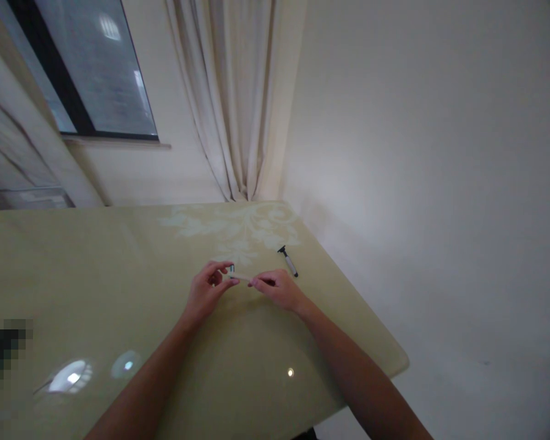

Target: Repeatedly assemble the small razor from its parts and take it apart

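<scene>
Between the thumb and fingers of my left hand (207,292) is a small dark piece with a light edge (231,268), shaped like a razor cartridge. My right hand (278,287) pinches a thin pale stick (242,277), whose far end meets the small piece at my left fingertips. Whether the two are joined or only touching, I cannot tell. Both hands are held just above the table. A razor (288,263) with a grey and black handle lies on the tabletop just beyond my right hand, its dark head pointing away from me.
The glossy pale-green table (96,275) carries a white floral pattern and light reflections. A wall (421,214) runs along its right side. Curtains (238,98) and a window (96,67) stand behind it. A pixelated dark patch (2,348) covers the left edge.
</scene>
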Tool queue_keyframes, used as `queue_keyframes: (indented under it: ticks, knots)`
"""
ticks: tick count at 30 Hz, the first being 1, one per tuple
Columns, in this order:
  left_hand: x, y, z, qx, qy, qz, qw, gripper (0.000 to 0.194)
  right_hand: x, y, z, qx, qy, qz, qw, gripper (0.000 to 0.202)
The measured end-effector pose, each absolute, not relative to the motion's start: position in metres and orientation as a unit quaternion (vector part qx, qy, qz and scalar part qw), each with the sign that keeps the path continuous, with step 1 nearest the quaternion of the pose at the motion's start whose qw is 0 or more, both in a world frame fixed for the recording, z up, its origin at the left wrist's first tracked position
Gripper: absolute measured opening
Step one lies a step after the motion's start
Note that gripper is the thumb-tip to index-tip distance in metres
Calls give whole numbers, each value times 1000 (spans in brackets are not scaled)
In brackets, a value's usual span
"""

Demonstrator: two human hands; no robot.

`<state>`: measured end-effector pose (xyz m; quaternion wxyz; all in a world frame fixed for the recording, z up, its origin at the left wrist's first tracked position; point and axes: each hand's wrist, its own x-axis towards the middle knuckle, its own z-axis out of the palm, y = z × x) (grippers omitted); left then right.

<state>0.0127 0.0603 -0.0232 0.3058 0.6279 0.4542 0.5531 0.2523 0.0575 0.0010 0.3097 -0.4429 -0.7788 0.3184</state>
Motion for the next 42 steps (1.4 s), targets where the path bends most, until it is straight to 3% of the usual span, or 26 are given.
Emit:
queue_keyframes:
  ticks: [7,11,16,21,27,32,38,42]
  knots:
    - [14,61,-23,627,455,553,307,37,256,60,1,-471,-757,286,350,51]
    - [14,62,-24,627,453,555,304,38,254,58,-1,-436,-779,304,333,48]
    - [14,62,-25,627,454,555,303,36,257,61,-2,-499,-753,254,345,45]
    - [14,63,-26,628,448,560,304,38,251,55,1,-436,-783,291,335,48]
    - [15,61,-25,637,451,546,305,37,255,58,1,-499,-765,238,331,47]
    - [15,61,-25,634,445,556,302,38,252,56,0,-441,-789,279,324,48]
    - [14,61,-26,637,447,550,302,37,255,58,0,-502,-768,233,322,45]
    - [13,61,-25,636,450,551,300,37,250,53,4,-450,-806,230,307,46]
